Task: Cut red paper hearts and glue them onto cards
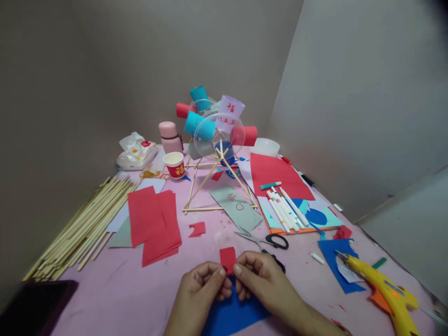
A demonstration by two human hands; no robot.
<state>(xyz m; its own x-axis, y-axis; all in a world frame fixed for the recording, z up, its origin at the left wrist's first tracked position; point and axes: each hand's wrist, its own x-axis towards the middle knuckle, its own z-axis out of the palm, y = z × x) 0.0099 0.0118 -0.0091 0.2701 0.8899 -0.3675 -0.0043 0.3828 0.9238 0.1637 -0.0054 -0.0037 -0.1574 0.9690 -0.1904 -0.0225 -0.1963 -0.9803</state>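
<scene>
1. we see a pink-topped bench (pixel 119 296); our landmark is the scissors (pixel 258 240), their slim metal blades slightly parted, their black loops rounded.
2. on the near side of the scissors and a little left, we find a small red paper piece (pixel 228 257), raised between two sets of fingertips.
3. our left hand (pixel 202 285) is narrow, thumb and fingers pinching the piece's lower left; our right hand (pixel 265 278) pinches its lower right.
4. to work this scrap well, we would judge, we should grip lightly at the edges, pull evenly and press squarely, since thin paper creases easily.
5. the piece looks matt, flat and roughly square; blue paper (pixel 235 315), nearer us than the scissors, is a broad, smooth sheet.
6. far left of the scissors lie straight, pale wooden sticks (pixel 86 226); to their right, a glossy yellow plastic glue gun (pixel 381 280).
</scene>
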